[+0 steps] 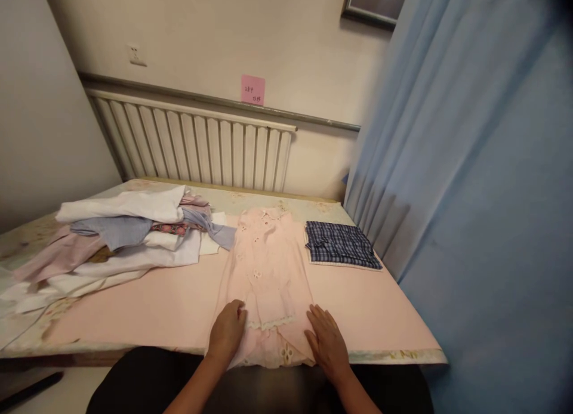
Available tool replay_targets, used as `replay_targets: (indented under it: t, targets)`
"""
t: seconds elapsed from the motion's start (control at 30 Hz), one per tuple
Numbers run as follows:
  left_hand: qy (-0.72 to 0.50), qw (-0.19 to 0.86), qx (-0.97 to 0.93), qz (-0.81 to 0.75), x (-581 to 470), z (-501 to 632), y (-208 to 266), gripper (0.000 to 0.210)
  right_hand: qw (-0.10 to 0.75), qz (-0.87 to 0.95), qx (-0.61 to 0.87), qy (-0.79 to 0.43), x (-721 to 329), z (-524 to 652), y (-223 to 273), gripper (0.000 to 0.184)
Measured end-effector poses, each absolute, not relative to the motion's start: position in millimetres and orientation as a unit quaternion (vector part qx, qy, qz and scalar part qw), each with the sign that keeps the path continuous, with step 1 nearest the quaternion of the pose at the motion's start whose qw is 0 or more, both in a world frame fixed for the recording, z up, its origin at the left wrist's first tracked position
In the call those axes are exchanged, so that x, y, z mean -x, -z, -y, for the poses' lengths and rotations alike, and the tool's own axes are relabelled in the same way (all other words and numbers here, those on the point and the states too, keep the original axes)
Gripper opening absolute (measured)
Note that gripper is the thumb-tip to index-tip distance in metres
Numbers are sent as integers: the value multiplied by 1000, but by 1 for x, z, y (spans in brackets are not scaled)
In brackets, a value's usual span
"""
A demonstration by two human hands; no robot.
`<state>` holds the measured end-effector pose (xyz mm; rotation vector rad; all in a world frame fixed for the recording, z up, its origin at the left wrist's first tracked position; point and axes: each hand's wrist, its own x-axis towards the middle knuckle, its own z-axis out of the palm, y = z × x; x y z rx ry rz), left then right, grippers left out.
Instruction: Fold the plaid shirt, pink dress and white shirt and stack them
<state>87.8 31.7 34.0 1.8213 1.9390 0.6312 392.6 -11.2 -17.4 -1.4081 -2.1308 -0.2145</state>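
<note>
A pale pink blouse [268,271] with eyelet embroidery and lace-like trim lies in front of me, its sides turned in and its collar end away from me. Its lower end reaches the table's front edge. At the lower left side of the blouse, my left hand [227,330] has its fingers curled closed on the fabric. My right hand [329,340] rests at the opposite lower side, open, with fingers stretched out and touching the cloth.
A loose heap of clothes [129,241] lies to the left. On the right is a folded navy plaid garment [342,245]. A pink mat [371,312] covers part of the table. A radiator [210,145] stands behind, and a blue curtain [470,163] hangs at right.
</note>
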Motion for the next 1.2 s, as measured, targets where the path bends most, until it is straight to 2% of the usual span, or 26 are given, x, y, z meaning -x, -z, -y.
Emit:
replay_targets:
  t: [0.2, 0.33, 0.6, 0.73, 0.87, 1.2]
  targets:
    - [-210, 266, -603, -722, -97, -60, -34, 25, 287, 794, 532, 66, -392, 12, 14, 42]
    - [-198, 278, -591, -731, -97, -73, -32, 16, 288, 793, 534, 56, -392, 11, 18, 41]
    - [-201, 292, -594, -722, -92, -70, -29, 9, 396, 706, 587, 17, -380, -1, -14, 24]
    - [-212, 298, -590, -720, -93, -66, -27, 5, 380, 686, 619, -48, -355, -18, -33, 19]
    - [-225, 305, -574, -726, -95, -63, -24, 3, 332, 681, 648, -81, -331, -37, -30, 15]
    - [-219, 337, -563, -722, -98, -72, -25, 16, 305, 630, 700, -140, -312, -66, -12, 29]
